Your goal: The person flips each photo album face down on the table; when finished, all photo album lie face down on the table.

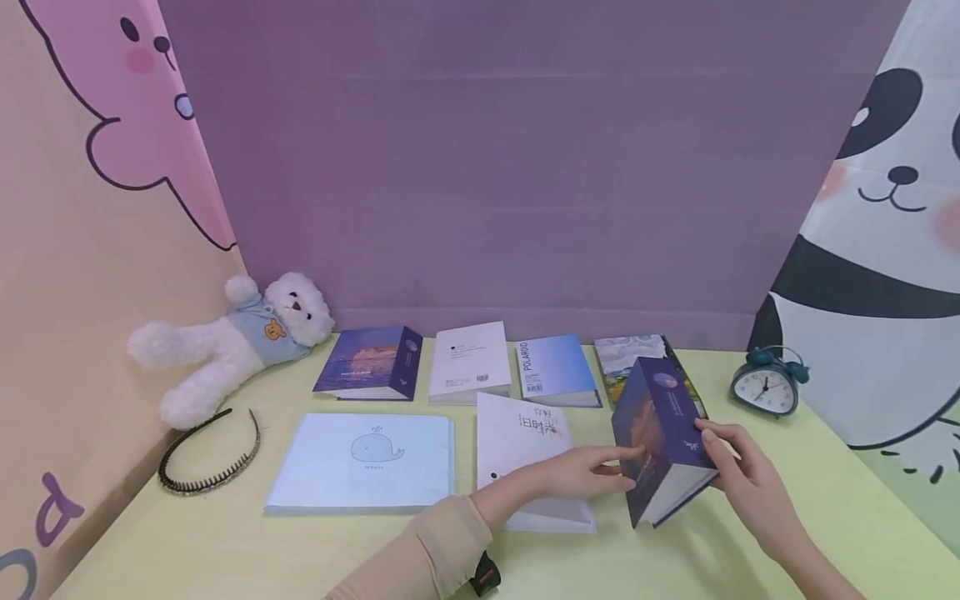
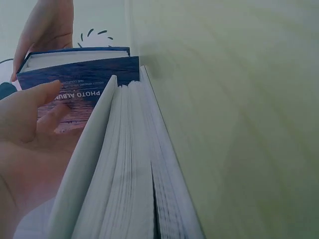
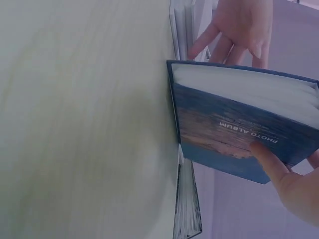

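the head view shows the whole yellow-green table; the wrist views show only parts of it. the dark blue photo album stands tilted on its lower edge on the table, just right of the white book that lies flat, and in front of the row of four books at the back. only the wrist views show the words "photo album" on its cover and the white page block at its open edge. the left wrist view also shows the white book's fanned pages edge-on, touching the album. the left hand reaches across the white book with fingers straight, fingertips pressed flat against the album's cover; it does not curl round it. the right hand grips the album's spine side, thumb on the cover and fingers behind it. right of the album the table is bare up to the teal alarm clock, which stands well apart near the panda panel. left of the white book lies the whale book, then a toothed headband and a white plush bear against the wall. the near table edge in front of the album is bare.
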Tool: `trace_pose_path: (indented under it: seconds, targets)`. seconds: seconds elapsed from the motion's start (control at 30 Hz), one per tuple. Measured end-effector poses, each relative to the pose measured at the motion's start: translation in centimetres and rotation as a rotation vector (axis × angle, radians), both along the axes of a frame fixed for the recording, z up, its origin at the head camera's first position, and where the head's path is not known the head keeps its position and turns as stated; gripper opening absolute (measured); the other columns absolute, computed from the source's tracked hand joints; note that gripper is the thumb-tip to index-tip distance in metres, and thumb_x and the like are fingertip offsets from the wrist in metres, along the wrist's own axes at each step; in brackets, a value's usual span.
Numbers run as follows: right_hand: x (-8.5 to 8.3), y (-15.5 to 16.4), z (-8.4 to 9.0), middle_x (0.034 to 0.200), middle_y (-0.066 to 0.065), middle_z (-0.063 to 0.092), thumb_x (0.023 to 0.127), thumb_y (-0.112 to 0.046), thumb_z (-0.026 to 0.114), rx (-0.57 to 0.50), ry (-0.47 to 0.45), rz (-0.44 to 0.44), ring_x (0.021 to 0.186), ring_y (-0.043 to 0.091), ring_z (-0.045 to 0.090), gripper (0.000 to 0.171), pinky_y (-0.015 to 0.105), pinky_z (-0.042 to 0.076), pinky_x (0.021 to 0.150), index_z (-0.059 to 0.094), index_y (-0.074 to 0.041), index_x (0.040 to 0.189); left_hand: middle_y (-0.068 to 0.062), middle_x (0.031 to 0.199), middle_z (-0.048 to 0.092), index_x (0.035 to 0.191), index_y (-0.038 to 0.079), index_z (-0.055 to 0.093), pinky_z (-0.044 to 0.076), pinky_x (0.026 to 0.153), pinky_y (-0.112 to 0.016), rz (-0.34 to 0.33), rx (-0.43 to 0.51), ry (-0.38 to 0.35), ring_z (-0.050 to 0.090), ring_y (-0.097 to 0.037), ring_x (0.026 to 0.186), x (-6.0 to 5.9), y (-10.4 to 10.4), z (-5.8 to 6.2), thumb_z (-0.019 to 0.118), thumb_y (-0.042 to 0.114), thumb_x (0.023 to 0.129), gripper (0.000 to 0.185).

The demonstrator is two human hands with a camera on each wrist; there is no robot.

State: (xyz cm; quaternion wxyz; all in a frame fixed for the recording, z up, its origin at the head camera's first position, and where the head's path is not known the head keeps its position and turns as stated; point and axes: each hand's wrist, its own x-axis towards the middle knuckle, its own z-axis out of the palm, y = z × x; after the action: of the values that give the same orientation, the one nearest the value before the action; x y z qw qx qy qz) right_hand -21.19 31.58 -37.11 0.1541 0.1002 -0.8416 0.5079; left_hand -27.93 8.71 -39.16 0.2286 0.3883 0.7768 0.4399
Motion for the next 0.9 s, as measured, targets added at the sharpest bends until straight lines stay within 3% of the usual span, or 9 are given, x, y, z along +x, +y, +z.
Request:
trace_pose_path:
  seconds: [0.1, 0.17, 0.3, 0.37, 0.4, 0.53, 0.67, 0.8, 0.9]
  targets:
    - [0.1, 0.4, -0.1, 0.116, -0.03, 0.047, 0.101, -0.024, 0.043, -0.002, -0.058, -0.046, 0.09, -0.013, 0.056, 0.025, 0.02, 0.055, 0.065, 0.05, -0.009, 0.12, 0.013, 0.149, 0.033, 0.145, 0.03, 0.034, 0.039, 0.101, -0.018, -0.016, -0.06, 0.016, 0.043, -0.01, 0.13, 0.0, 0.1, -0.2, 0.05, 0.03, 0.098, 0.05]
    - [0.1, 0.7, -0.1, 0.124, -0.014, 0.049, 0.099, -0.029, 0.047, 0.052, -0.115, -0.096, 0.093, -0.01, 0.054, 0.037, 0.015, 0.053, 0.066, 0.046, -0.006, 0.129, 0.013, 0.149, 0.033, 0.145, 0.035, 0.033, 0.038, 0.103, -0.02, -0.018, -0.123, 0.044, 0.042, -0.009, 0.131, 0.1, 0.1, -0.2, 0.049, 0.033, 0.098, 0.05]
    - [0.1, 1.2, 0.2, 0.139, 0.024, 0.036, 0.095, -0.042, 0.05, 0.191, -0.269, -0.168, 0.11, 0.025, 0.056, 0.07, 0.011, 0.046, 0.067, 0.023, -0.002, 0.147, 0.008, 0.15, 0.032, 0.144, 0.039, 0.033, 0.037, 0.105, -0.022, -0.023, -0.24, 0.118, 0.04, -0.008, 0.132, 0.2, 0.2, -0.3, 0.049, 0.034, 0.098, 0.049]
    - [0.1, 1.6, 0.4, 0.14, 0.032, 0.031, 0.094, -0.047, 0.05, 0.246, -0.332, -0.188, 0.117, 0.045, 0.047, 0.08, 0.014, 0.046, 0.067, 0.015, -0.001, 0.149, 0.008, 0.151, 0.031, 0.144, 0.038, 0.034, 0.037, 0.105, -0.023, -0.018, -0.272, 0.127, 0.039, -0.008, 0.132, 0.3, 0.2, -0.3, 0.048, 0.035, 0.098, 0.048]
    - [0.1, 1.8, 0.5, 0.14, 0.033, 0.03, 0.093, -0.049, 0.05, 0.26, -0.356, -0.192, 0.12, 0.049, 0.043, 0.083, 0.016, 0.046, 0.067, 0.013, -0.001, 0.15, 0.008, 0.151, 0.03, 0.143, 0.037, 0.035, 0.036, 0.106, -0.023, -0.015, -0.279, 0.128, 0.038, -0.008, 0.133, 0.3, 0.2, -0.3, 0.047, 0.035, 0.098, 0.047]
    - [0.0, 2.6, 0.7, 0.139, 0.035, 0.033, 0.091, -0.053, 0.052, 0.341, -0.378, -0.207, 0.117, 0.048, 0.046, 0.086, 0.024, 0.049, 0.07, 0.016, -0.001, 0.149, 0.008, 0.151, 0.031, 0.142, 0.035, 0.039, 0.035, 0.107, -0.023, -0.003, -0.313, 0.161, 0.039, -0.008, 0.133, 0.5, 0.3, -0.3, 0.046, 0.036, 0.099, 0.044]
    - [-0.1, 3.3, 0.5, 0.138, 0.034, 0.036, 0.09, -0.053, 0.054, 0.404, -0.37, -0.202, 0.108, 0.042, 0.053, 0.085, 0.022, 0.046, 0.065, 0.024, 0.003, 0.146, 0.01, 0.15, 0.032, 0.141, 0.034, 0.041, 0.037, 0.106, -0.023, 0.0, -0.355, 0.202, 0.041, -0.008, 0.132, 0.7, 0.4, -0.2, 0.046, 0.036, 0.099, 0.043]
    - [-0.5, 4.0, 0.2, 0.137, 0.034, 0.039, 0.089, -0.055, 0.054, 0.44, -0.416, -0.191, 0.1, 0.032, 0.057, 0.086, 0.023, 0.046, 0.063, 0.028, 0.006, 0.144, 0.013, 0.148, 0.034, 0.141, 0.036, 0.041, 0.035, 0.107, -0.024, 0.004, -0.365, 0.18, 0.037, -0.007, 0.134, 0.8, 0.4, 0.0, 0.047, 0.037, 0.098, 0.043]
    - [-0.8, 4.6, 0.0, 0.135, 0.036, 0.039, 0.089, -0.057, 0.053, 0.464, -0.475, -0.18, 0.098, 0.032, 0.058, 0.087, 0.028, 0.049, 0.067, 0.029, 0.009, 0.142, 0.014, 0.149, 0.033, 0.141, 0.035, 0.04, 0.033, 0.109, -0.023, -0.016, -0.378, 0.162, 0.032, -0.006, 0.137, 0.8, 0.6, 0.0, 0.047, 0.038, 0.098, 0.044]
